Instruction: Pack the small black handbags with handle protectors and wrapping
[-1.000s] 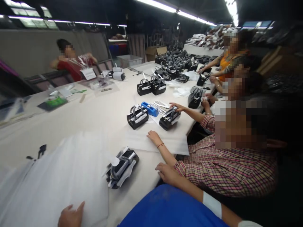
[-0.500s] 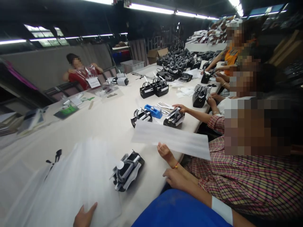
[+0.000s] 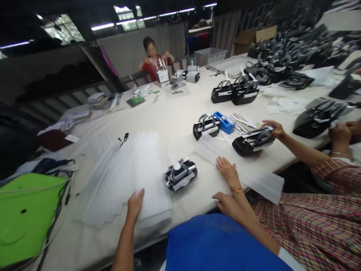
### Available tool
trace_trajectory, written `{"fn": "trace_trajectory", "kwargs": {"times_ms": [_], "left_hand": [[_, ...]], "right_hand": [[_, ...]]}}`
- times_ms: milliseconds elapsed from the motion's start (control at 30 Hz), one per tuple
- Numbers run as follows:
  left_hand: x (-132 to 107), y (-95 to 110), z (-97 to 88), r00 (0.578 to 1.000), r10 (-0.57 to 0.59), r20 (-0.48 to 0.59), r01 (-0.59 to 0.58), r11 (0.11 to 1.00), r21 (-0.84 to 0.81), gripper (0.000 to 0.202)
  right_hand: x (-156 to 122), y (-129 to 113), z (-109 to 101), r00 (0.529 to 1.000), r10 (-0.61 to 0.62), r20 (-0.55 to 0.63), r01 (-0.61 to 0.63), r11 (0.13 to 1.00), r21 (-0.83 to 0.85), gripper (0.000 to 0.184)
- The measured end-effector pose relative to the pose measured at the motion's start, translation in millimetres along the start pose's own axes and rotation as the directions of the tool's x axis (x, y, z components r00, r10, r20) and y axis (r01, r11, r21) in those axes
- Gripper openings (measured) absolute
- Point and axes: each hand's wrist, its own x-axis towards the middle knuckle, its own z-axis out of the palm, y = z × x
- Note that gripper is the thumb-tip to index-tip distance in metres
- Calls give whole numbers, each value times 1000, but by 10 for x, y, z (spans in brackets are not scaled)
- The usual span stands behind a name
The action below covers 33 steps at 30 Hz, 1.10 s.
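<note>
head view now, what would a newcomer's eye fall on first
Probably the two strongest colours: the bright green flat thing at the lower left edge and the blue cloth at bottom centre. Next, the pale white sheets on the near table, with the left hand on them and a black-and-grey handbag just to their right. The crowded heap of dark bags fills the upper right.

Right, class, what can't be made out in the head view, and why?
Head view:
Whether the left hand grips the white sheets: too blurred.
Palm of the right hand: hidden by the hand.
Any print on the white card: too small.
Far side of the near bag: hidden by the bag itself.
Rest of the dark bag: cut off by the right edge.
</note>
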Motion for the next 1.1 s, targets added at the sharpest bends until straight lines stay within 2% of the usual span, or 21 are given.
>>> {"fn": "trace_trajectory", "kwargs": {"times_ms": [67,167,233,300,333,367,467,567,733,900,1000,1100], "left_hand": [[9,-125,24,999,-23,-44,26,998,60,60],[-26,-279,74,990,-8,-142,28,989,144,73],[-13,-378,132,976,60,-207,-19,981,193,75],[80,-483,229,950,177,-257,-105,957,271,68],[151,-531,291,942,221,-253,-137,940,312,65],[231,-570,360,950,218,-224,-132,930,344,66],[448,-612,541,992,77,-101,-28,907,421,80],[570,-558,614,997,-28,-69,56,889,454,93],[670,-425,583,975,-222,17,206,929,307,105],[626,-323,547,981,-168,94,144,964,224,79],[473,-278,528,984,-146,103,143,989,41,73],[314,-312,562,976,-181,122,196,972,-127,71]], "right_hand": [[64,7,-14,998,-16,65,19,999,-41,30],[89,-54,-77,992,-22,125,35,994,-102,33],[74,-133,-120,991,-7,130,24,991,-131,35],[59,-211,-152,992,16,122,1,990,-144,36],[54,-241,-164,993,29,114,-12,989,-146,36],[48,-263,-174,993,41,107,-25,989,-147,36],[14,-280,-198,993,74,91,-61,988,-143,37],[-47,-246,-212,992,97,76,-86,988,-131,37],[-153,-168,-215,990,136,38,-132,985,-111,37],[-211,-122,-213,990,141,4,-140,988,-67,32],[-227,-119,-199,989,145,8,-144,989,-39,34],[-142,-164,-209,987,138,-84,-138,990,9,48]]}}
